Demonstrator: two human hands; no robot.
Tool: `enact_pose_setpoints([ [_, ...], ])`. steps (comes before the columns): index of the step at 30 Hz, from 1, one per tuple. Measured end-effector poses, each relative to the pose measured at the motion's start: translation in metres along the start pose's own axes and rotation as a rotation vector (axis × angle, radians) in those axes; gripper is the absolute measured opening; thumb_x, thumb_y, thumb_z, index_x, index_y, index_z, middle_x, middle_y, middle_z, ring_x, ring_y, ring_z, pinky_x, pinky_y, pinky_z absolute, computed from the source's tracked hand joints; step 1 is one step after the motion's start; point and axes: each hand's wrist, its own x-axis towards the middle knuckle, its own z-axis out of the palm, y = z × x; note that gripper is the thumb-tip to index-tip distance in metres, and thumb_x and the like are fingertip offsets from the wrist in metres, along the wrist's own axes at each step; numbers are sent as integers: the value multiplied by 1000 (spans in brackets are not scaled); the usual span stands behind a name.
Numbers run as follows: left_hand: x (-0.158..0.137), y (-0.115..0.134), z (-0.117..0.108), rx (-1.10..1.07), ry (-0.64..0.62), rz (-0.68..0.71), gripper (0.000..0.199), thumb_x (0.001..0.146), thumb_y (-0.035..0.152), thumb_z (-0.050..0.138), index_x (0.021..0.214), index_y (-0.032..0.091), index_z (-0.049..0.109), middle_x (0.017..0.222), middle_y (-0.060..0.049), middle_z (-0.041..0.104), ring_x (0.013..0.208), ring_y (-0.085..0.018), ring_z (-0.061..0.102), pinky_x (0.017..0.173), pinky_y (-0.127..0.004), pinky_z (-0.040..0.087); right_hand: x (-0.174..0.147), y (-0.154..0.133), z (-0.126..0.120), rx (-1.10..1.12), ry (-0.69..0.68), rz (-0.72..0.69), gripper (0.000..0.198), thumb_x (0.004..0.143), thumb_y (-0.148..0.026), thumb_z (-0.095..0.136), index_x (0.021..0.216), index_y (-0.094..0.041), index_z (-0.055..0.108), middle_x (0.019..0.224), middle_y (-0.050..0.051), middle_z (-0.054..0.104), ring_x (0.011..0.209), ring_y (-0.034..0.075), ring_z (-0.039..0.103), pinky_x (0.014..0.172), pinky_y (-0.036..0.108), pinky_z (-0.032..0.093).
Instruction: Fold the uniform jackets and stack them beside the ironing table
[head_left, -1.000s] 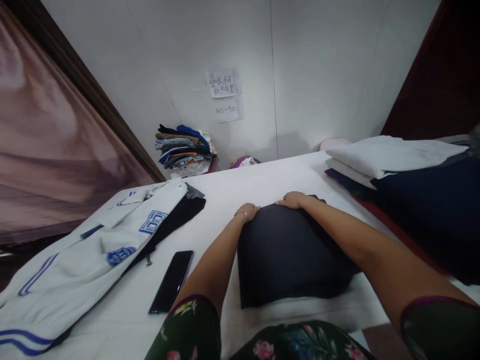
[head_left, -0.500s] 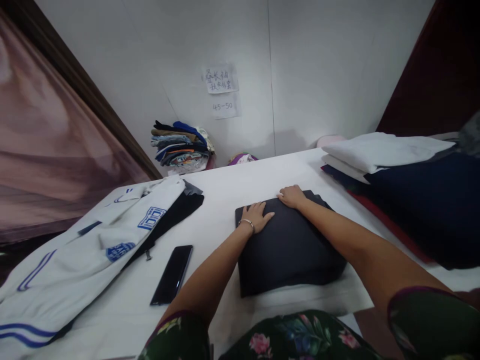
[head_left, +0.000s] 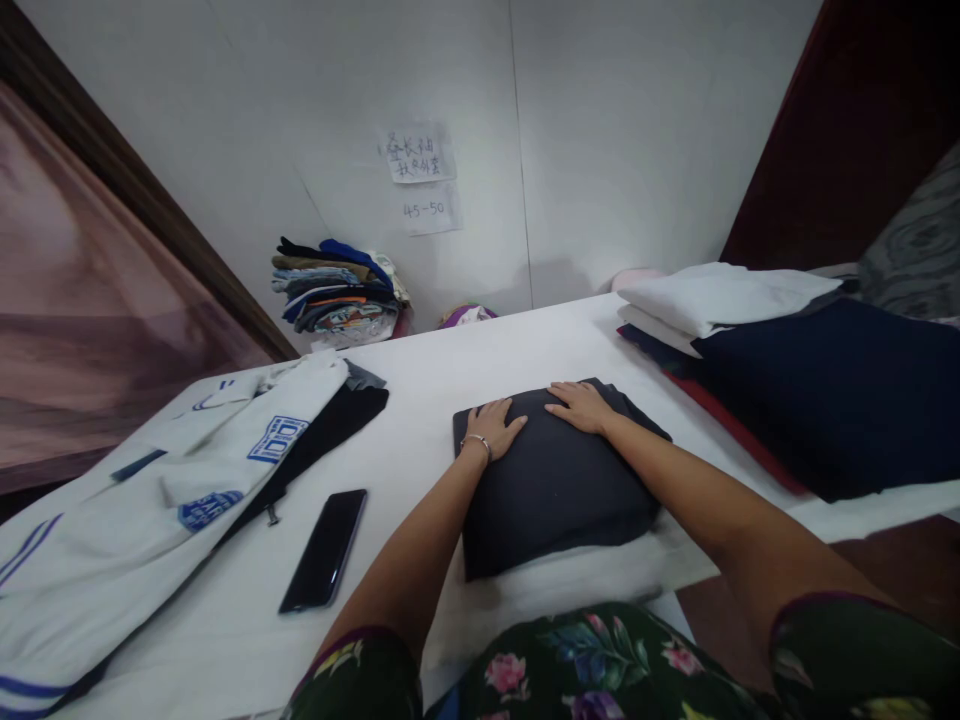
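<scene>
A folded black garment (head_left: pixel 559 495) lies flat on the white table (head_left: pixel 420 370) in front of me. My left hand (head_left: pixel 495 425), with a bracelet at its wrist, rests on the garment's far left part, fingers spread. On its far edge, toward the right, lies my right hand (head_left: pixel 583 405), palm down with the fingers stretched out. Neither hand grips anything; both touch the cloth from above. A black phone (head_left: pixel 324 550) lies to the left of my left forearm.
At the left are white clothes (head_left: pixel 150 530) with blue stripes, over a black one (head_left: pixel 315 445). Folded garments, white (head_left: pixel 727 297) and navy (head_left: pixel 840 390), are stacked at right. Another clothes pile (head_left: pixel 341 290) stands past the far edge, below paper notes (head_left: pixel 416 155) on the wall.
My right hand has flattened, its curled fingers now stretched out on the garment's top. My left hand stays on the cloth. The whole view has shifted slightly.
</scene>
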Motion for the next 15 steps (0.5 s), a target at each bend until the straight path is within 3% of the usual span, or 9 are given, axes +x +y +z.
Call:
enact_pose_setpoints([
  [4,-12,-16,-4,-64,171,-97,45,89,43,45,125,18,55,139,-10,47,132,-24,36,111,-41,22,-14,6,-11,22,-30,36,58,91,-55,32,139,-25,42,148,6,34,137,26,27,111,51,16],
  [7,-35,-35,-3,-190,263,-232,48,86,39,52,125,12,54,140,-14,45,132,-26,37,111,-38,25,-43,25,-15,27,0,162,60,90,-55,36,141,-25,39,150,7,31,139,28,23,110,54,16],
  [11,-73,-49,7,-546,296,-457,56,84,42,56,131,13,47,136,-16,49,126,-26,45,106,-38,34,-88,51,-10,156,61,264,63,90,-54,34,142,-18,38,151,9,27,139,24,22,113,40,21],
  [15,-103,-48,13,-795,272,-550,61,82,39,61,134,11,43,133,-17,52,122,-23,51,103,-32,38,-123,57,-5,231,169,376,65,86,-61,39,136,-20,47,144,10,41,134,29,34,111,43,26],
])
